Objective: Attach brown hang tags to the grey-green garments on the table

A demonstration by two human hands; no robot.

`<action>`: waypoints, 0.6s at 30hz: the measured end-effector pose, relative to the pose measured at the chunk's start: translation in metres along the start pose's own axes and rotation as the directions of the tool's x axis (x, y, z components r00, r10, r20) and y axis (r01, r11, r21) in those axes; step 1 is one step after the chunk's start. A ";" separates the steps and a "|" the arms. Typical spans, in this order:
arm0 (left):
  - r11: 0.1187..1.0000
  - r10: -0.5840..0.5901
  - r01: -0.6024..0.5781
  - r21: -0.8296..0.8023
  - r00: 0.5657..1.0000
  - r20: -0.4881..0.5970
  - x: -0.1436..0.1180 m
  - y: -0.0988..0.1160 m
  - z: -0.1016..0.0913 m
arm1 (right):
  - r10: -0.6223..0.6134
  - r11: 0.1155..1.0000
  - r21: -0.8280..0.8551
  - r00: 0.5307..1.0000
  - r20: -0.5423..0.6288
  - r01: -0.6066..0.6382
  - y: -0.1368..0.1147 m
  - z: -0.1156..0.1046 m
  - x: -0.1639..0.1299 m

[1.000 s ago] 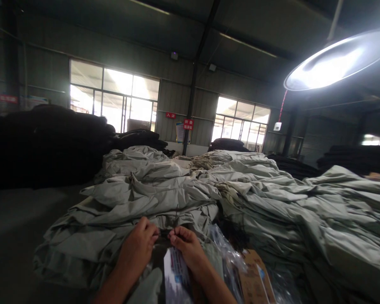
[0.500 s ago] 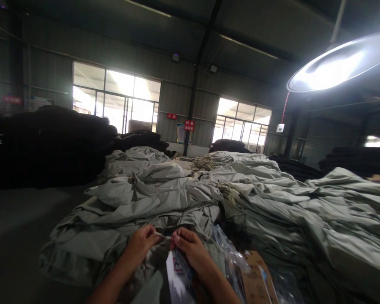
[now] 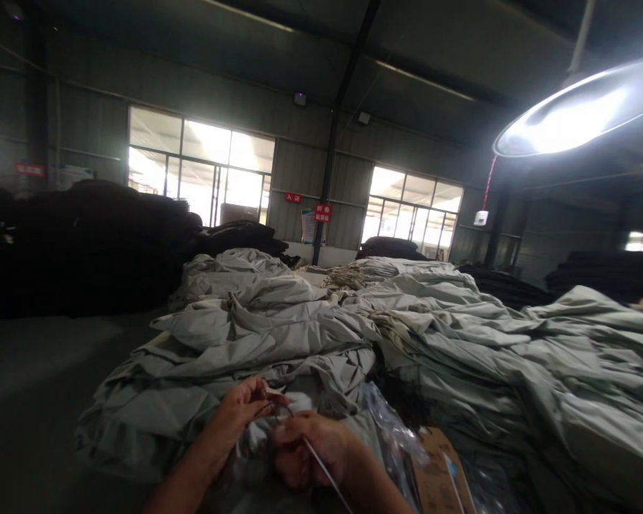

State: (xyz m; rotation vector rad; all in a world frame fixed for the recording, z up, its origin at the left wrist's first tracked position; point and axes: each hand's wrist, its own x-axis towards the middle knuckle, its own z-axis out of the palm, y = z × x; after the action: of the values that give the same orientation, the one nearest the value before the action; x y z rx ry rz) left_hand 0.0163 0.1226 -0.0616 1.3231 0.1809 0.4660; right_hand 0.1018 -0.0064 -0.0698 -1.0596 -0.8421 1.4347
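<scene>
Where grey-green garments (image 3: pixel 278 335) lie heaped in wide stacks, the left hand (image 3: pixel 243 408) pinches a dark thread (image 3: pixel 268 408) at the near edge of the pile, while the right hand (image 3: pixel 311 450), just beside it, is curled closed around a thin pale strip (image 3: pixel 326 475).

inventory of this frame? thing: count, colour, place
grey-green fabric piles: many stacked pieces, centre to right
dark fabric heaps: several, black, left and far back
thin cord: one, dark, between both hands
card tag: one, pale, seen edge-on at the right hand
clear plastic bags: a few, right of the hands
cardboard box: one, brown, bottom right
windows: two banks, bright, back wall
red signs: two, between the windows
lamp: one, white, top right
left hand: pinching the cord
right hand: closed on the tag
</scene>
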 end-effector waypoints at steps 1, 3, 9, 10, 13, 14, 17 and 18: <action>1.000 -0.010 0.011 -0.014 1.000 0.025 -0.002 0.001 0.000 | 0.010 1.000 -0.010 1.000 -0.004 -0.010 0.004 -0.003 0.003; 0.999 -0.018 0.020 -0.045 0.998 0.062 -0.004 0.001 -0.001 | 0.005 1.000 0.023 1.000 -0.022 -0.005 0.009 -0.006 0.006; 0.988 -0.056 0.074 -0.133 0.989 0.136 -0.004 -0.002 -0.005 | -0.076 0.991 0.095 0.986 -0.146 0.090 0.000 0.005 -0.007; 0.988 -0.053 0.071 -0.136 0.990 0.131 -0.004 -0.003 -0.006 | -0.063 0.994 0.081 0.985 -0.162 0.077 -0.003 0.008 -0.009; 0.991 -0.040 0.055 -0.123 0.993 0.115 -0.002 -0.006 -0.007 | 0.018 1.000 0.018 0.981 -0.191 -0.015 -0.007 0.013 -0.013; 0.993 -0.037 0.049 -0.107 0.993 0.111 0.000 -0.007 -0.008 | 0.045 0.999 0.005 0.980 -0.196 -0.045 -0.007 0.013 -0.013; 1.000 0.004 -0.002 -0.031 0.999 0.041 0.003 -0.009 -0.007 | 0.066 0.998 -0.003 0.978 -0.199 -0.068 -0.005 0.010 -0.013; 1.000 0.025 -0.025 0.008 1.000 0.001 0.004 -0.009 -0.006 | 0.057 0.998 -0.023 0.978 -0.201 -0.063 -0.004 0.008 -0.012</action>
State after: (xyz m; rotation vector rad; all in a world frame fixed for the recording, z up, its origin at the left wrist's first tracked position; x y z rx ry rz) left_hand 0.0197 0.1280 -0.0712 1.3343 0.1659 0.4864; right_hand 0.0960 -0.0172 -0.0615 -1.2383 -0.6934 1.3427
